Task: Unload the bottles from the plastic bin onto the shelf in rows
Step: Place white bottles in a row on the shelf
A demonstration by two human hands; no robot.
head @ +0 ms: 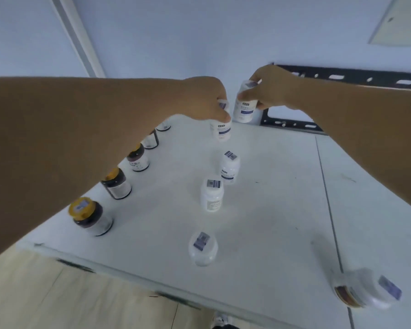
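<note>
Two rows of bottles stand on the shelf, running from near edge to back.

Left row lines the shelf's left side under the left forearm; middle row sits right of it. At that row's far end, left hand grips a bottle, right hand another bottle just behind. A lone bottle lies near the front right corner, well apart.

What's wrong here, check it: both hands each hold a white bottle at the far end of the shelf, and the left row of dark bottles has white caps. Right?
One error: the head view shows the dark bottles have yellow caps, not white. The left hand and right hand do each grip a white bottle at the far end of the shelf.
</note>
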